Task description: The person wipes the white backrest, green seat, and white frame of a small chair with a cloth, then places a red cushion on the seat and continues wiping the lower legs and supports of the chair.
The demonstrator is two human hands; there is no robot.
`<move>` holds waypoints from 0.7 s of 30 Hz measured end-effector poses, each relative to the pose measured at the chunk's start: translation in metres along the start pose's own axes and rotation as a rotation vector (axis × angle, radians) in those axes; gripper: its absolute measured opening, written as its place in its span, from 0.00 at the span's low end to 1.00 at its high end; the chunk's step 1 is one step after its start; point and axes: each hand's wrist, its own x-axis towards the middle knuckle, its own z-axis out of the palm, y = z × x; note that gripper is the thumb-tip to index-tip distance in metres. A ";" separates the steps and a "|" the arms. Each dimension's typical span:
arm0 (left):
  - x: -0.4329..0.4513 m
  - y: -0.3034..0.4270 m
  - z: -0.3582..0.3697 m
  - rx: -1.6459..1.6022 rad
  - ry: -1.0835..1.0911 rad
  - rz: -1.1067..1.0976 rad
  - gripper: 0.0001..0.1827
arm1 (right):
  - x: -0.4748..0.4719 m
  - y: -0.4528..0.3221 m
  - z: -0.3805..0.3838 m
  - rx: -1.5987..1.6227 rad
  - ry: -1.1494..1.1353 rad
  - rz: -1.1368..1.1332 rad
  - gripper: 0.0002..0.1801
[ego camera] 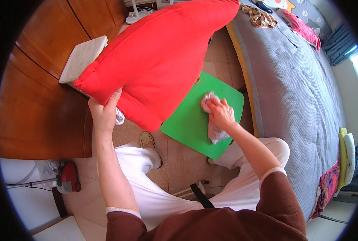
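My left hand (105,113) grips the lower left edge of a big red cushion (154,60), thumb on top, and holds it up and tilted. A bit of white patterned cloth (119,117) shows beside that hand, partly hidden by the cushion. Under my right hand (222,113), a pale pinkish cloth (215,131) lies bunched on a flat green seat or board (185,123); my fingers press on the cloth's upper end. The cushion hides the green surface's upper left part. Whatever supports the green piece is mostly out of sight.
A bed with a grey-blue cover (293,90) runs along the right. Brown wooden cabinets (46,114) stand at the left, with a whitish slab (84,60) by them. A red and grey appliance (68,177) is at the lower left. My feet rest on the tiled floor (179,162).
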 end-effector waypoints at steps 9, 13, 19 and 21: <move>0.001 -0.005 0.005 -0.023 -0.008 -0.015 0.15 | 0.085 0.038 0.025 -0.137 -0.047 0.286 0.21; -0.001 -0.002 -0.001 -0.021 -0.007 -0.036 0.15 | 0.043 -0.010 0.026 -0.045 -0.098 0.013 0.26; -0.001 -0.002 0.002 -0.035 -0.005 -0.016 0.15 | 0.080 0.001 0.023 0.013 -0.165 0.112 0.30; -0.001 -0.005 0.003 -0.041 -0.012 -0.013 0.15 | 0.106 0.012 0.038 -0.054 -0.014 0.140 0.23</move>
